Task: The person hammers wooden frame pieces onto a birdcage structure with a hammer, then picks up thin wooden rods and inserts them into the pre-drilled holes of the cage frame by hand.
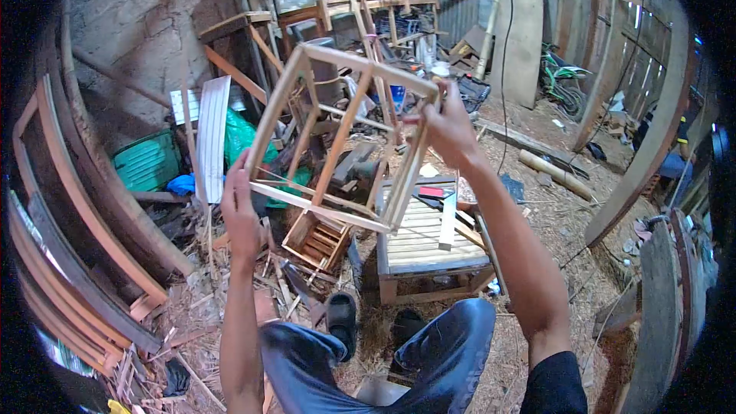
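A small open wooden frame (343,134), box-like with a bar across its middle, is held up tilted in front of me. My left hand (241,218) grips its lower left corner, fingers up along the edge. At the upper right corner my right hand (451,126) is closed around the wood. Below the frame stands a low slatted wooden table (406,254). On it lie a pale flat strip (448,224) and a red and black object (434,193) whose kind I cannot make out. A small slatted wooden crate (313,239) sits left of the table.
Curved wooden pieces (84,199) lean at the left. Wooden framing (322,0) and clutter stand at the back. A green motorcycle (563,80) is at the back right, near leaning planks (652,130). Another person (676,165) is partly visible at far right. Shavings cover the floor.
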